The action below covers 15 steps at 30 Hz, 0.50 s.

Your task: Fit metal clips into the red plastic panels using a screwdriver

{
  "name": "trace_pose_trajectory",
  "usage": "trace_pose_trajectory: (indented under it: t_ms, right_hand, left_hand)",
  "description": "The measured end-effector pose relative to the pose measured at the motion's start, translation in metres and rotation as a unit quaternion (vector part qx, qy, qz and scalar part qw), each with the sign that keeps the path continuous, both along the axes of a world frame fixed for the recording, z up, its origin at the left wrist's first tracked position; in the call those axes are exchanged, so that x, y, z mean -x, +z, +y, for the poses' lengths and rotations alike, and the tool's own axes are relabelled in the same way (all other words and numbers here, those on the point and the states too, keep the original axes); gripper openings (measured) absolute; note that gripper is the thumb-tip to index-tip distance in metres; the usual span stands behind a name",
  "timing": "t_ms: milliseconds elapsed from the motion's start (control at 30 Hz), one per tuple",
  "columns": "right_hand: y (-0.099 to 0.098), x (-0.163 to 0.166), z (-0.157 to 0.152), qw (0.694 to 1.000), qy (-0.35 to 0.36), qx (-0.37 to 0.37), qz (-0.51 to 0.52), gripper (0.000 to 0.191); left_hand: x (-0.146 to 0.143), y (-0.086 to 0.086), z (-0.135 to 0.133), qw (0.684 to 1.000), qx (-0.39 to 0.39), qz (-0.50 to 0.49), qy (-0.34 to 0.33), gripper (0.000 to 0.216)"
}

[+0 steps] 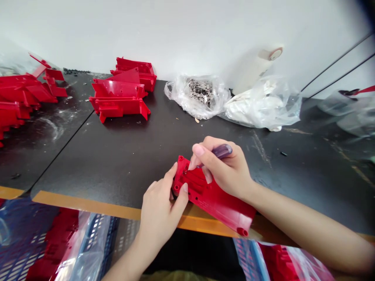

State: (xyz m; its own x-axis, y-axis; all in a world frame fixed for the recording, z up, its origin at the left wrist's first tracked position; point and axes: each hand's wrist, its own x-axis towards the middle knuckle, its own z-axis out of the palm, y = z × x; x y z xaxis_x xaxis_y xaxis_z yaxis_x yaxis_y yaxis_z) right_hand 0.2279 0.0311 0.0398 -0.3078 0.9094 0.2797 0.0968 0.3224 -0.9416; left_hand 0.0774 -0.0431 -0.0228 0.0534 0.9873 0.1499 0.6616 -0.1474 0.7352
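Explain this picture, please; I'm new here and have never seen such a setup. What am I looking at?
There is no machine: these are one person's bare hands, seen by a camera worn on the head, looking forward and down. The left hand holds one end of a red plastic piece. The right hand grips a purple handle over that same end; the tool's tip is hard to make out. On the dark table are more red pieces, a clear bag of dark bits and a bag of something white. Below its edge, blue baskets hold red pieces too.
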Motion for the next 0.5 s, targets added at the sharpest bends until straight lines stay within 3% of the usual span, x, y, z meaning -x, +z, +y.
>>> trace_pose_trajectory:
  t_ms: [500]
  right_hand:
    - [0.0000,0.0003,-0.0025,0.998,-0.058,-0.010,0.013,0.041]
  left_hand:
    - [0.0017,0.0011,0.0000,1.000,0.003,-0.005,-0.012,0.043]
